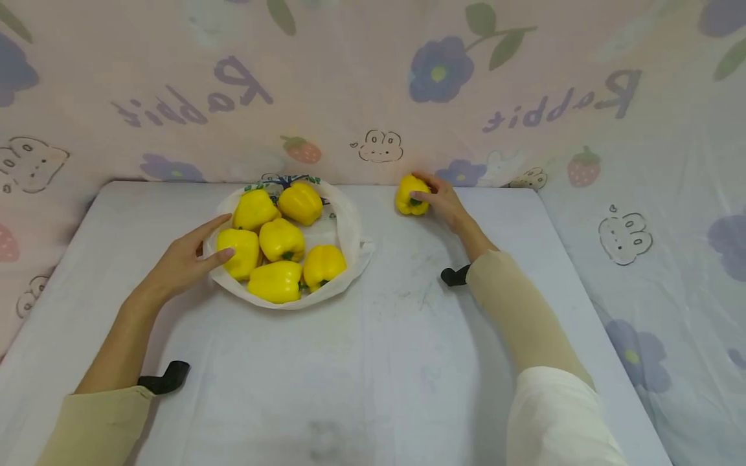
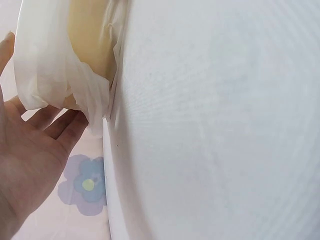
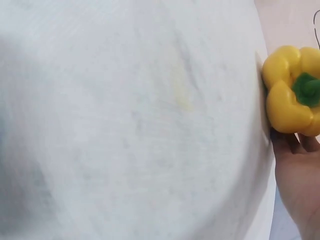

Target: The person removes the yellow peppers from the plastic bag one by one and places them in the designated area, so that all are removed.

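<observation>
A white plastic bag (image 1: 354, 249) with its rim folded down stands at the left of the table, holding several yellow bell peppers (image 1: 282, 239). My left hand (image 1: 185, 262) lies against the bag's left side, thumb spread over the rim by a pepper. In the left wrist view, the fingers of the left hand (image 2: 37, 145) touch the bag's thin wall (image 2: 47, 65). Farther right, near the table's back edge, my right hand (image 1: 445, 202) grips a single yellow bell pepper (image 1: 408, 197) between thumb and fingers. Its green stem (image 3: 307, 90) shows in the right wrist view.
A white cloth covers the table (image 1: 350, 382). Behind it hangs a curtain (image 1: 350, 84) printed with flowers, rabbits and strawberries, and it continues down the right side. Black wrist mounts (image 1: 169, 378) stick out from both sleeves.
</observation>
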The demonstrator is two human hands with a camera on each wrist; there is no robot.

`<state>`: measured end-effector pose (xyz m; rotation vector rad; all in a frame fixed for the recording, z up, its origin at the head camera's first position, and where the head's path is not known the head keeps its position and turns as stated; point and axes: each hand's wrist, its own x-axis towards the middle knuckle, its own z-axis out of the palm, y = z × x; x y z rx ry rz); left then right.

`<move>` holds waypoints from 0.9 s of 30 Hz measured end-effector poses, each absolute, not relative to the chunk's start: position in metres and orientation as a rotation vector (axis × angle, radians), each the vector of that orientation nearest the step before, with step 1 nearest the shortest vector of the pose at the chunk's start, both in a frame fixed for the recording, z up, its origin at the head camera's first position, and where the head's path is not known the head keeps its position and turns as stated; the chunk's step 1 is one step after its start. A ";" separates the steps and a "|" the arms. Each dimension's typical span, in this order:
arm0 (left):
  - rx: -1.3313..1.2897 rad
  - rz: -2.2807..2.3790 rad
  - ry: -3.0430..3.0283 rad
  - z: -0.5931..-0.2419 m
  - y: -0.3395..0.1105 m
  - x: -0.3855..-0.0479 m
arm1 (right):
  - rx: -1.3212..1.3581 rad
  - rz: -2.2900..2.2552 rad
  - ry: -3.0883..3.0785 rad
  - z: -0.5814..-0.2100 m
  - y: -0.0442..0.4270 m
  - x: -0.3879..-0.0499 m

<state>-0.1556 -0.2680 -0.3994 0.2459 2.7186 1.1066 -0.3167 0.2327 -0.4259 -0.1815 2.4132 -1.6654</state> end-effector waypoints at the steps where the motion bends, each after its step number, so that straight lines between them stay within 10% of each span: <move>1: 0.248 1.107 2.715 -0.400 -0.269 -0.155 | -0.173 -1.673 2.409 -0.428 0.233 -0.317; 27: 0.237 1.120 2.723 -0.394 -0.271 -0.159 | -0.346 -1.773 2.562 -0.385 0.229 -0.297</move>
